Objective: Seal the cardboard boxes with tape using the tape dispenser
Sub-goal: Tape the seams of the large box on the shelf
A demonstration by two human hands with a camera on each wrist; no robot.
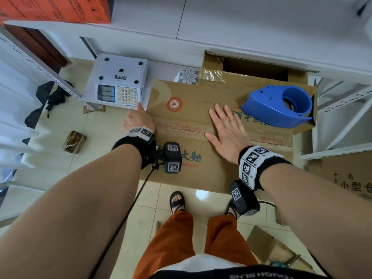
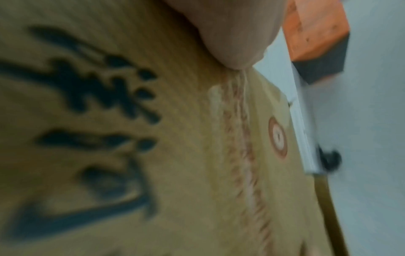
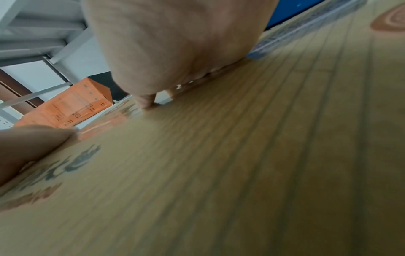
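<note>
A brown printed cardboard box [image 1: 191, 93] lies on the floor with its flaps closed and a clear tape strip [image 1: 181, 127] along the centre seam. My right hand [image 1: 225, 127] lies flat on the box top over the strip, fingers spread and straight. The right wrist view shows that palm [image 3: 175, 43] pressing the cardboard [image 3: 241, 173]. My left hand [image 1: 137, 119] is at the box's left end, thumb straight, fingers reaching down the side and hidden. The left wrist view shows its heel [image 2: 230, 34] on the tape seam [image 2: 241, 138]. A blue tape dispenser [image 1: 279, 105] rests on the box's right end, untouched.
A white electronic scale [image 1: 118, 83] sits just left of the box. An open cardboard box [image 1: 251, 65] stands behind it under a white shelf. An orange carton [image 1: 54, 9] is on the shelf. Metal racking [image 1: 342, 109] and flattened cardboard [image 1: 350, 178] are right; my sandalled foot [image 1: 177, 201] is in front.
</note>
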